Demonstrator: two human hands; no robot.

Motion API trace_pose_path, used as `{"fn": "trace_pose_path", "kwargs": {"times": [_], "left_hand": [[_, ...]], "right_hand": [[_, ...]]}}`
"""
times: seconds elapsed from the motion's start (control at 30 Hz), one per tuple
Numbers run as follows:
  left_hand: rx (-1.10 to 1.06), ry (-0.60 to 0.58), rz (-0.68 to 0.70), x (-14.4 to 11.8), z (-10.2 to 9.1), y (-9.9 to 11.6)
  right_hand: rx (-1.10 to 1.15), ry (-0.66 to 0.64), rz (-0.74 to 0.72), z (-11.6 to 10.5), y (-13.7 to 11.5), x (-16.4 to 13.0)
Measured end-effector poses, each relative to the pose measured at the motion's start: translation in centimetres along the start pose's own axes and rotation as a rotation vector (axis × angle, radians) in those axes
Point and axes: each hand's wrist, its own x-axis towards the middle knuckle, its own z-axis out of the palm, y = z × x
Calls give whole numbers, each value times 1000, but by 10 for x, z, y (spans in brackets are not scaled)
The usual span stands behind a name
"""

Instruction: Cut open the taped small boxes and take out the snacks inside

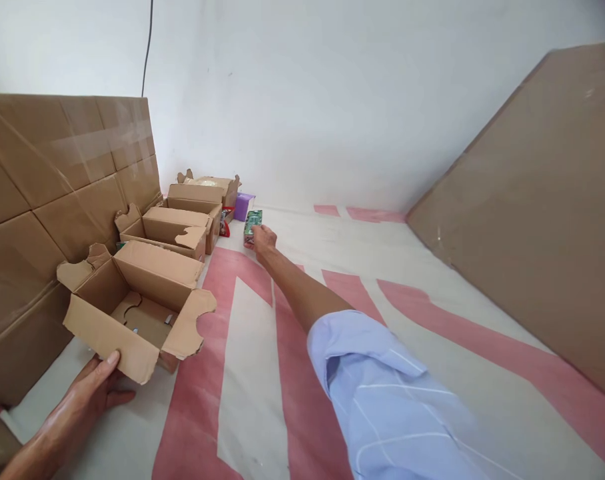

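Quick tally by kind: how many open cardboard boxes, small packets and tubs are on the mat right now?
Open brown cardboard boxes: 4, the nearest touched by the left hand
Small green printed packets: 1, at the right hand
Purple plastic tubs: 1
Total: 6

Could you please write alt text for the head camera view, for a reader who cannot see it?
The person's right hand reaches far forward to a small green packet on a red-and-cream floor mat, while the left hand holds the front flap of an open cardboard box. More open boxes line the left side.
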Motion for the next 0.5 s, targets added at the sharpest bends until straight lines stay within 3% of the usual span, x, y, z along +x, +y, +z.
{"fn": "trace_pose_path", "kwargs": {"times": [0.17, 0.27, 0.33, 0.5], "left_hand": [[-17, 2, -16, 0, -2, -4], [-17, 20, -50, 2, -3, -9], [-18, 31, -65, 5, -4, -12], [-5, 48, -101, 9, -9, -15]], "right_hand": [[-29, 104, -6, -22, -15, 31], [-57, 130, 7, -17, -16, 47], [-79, 108, 13, -1, -13, 54], [-122, -47, -41, 62, -2, 59]]}}
